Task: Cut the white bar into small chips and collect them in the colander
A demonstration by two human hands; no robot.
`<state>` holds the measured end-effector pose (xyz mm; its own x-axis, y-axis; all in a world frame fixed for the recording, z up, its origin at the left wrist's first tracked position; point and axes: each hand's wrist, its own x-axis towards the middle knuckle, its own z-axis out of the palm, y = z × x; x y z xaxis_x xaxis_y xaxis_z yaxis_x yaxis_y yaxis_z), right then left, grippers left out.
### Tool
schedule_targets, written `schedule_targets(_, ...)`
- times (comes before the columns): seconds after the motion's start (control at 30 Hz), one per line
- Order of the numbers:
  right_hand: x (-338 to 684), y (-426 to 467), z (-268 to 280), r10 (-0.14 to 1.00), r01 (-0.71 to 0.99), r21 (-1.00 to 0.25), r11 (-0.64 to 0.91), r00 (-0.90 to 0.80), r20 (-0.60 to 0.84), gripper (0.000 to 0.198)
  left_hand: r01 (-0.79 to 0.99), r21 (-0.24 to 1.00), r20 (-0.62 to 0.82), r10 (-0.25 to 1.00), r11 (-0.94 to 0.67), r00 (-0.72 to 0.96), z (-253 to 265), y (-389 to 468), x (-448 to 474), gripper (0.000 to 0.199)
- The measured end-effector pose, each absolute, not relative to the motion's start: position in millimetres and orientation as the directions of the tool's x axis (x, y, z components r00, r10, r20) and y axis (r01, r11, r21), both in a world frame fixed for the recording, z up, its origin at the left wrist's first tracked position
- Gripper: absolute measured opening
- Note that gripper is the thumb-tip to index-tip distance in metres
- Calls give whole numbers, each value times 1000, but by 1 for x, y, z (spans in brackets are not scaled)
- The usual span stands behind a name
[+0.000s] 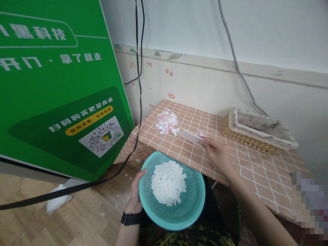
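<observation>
My left hand (135, 189), with a black watch on the wrist, is closed on the rim of a teal plastic colander (196, 201). A heap of white paper scraps (169, 182) lies in the colander, which is at the table's front edge. Over the tabletop, my right hand (216, 152) pinches a flat, whitish strip (191, 137), its exact kind unclear. The strip's far end points left, toward a pile of white and pink paper scraps (167, 121) on the checked cloth. Just beyond my right fingers lies a small pinkish piece (202, 133).
A brown checked cloth (246, 164) covers the table against the wall. A lined wicker basket (256, 140) stands at the right. A green printed cabinet (84, 85) is on the left, with black cables (140, 102) hanging before it. White plastic (58, 200) lies on the floor.
</observation>
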<state>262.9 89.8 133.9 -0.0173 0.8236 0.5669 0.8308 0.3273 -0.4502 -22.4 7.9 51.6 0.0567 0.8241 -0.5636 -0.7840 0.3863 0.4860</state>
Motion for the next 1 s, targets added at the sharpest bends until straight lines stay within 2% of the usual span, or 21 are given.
schedule_targets(0.1, 261, 104, 135, 810, 872, -390, 295, -11, 586, 27, -784, 486, -567, 822, 386, 53, 51, 8, -22, 17)
schedule_targets(0.43, 268, 109, 135, 833, 852, -363, 379, -142, 535, 25, -786, 482, -580, 813, 388, 46, 49, 9, -23, 16)
schedule_targets(0.8, 247, 84, 135, 795, 867, -314, 386, -140, 590, 26, -789, 461, -583, 809, 405, 75, 46, 9, -24, 17)
schedule_targets(1.0, 224, 61, 118, 752, 850, -131, 510, -367, 547, 34, -787, 469, -575, 815, 400, 72, 45, 9, -24, 17)
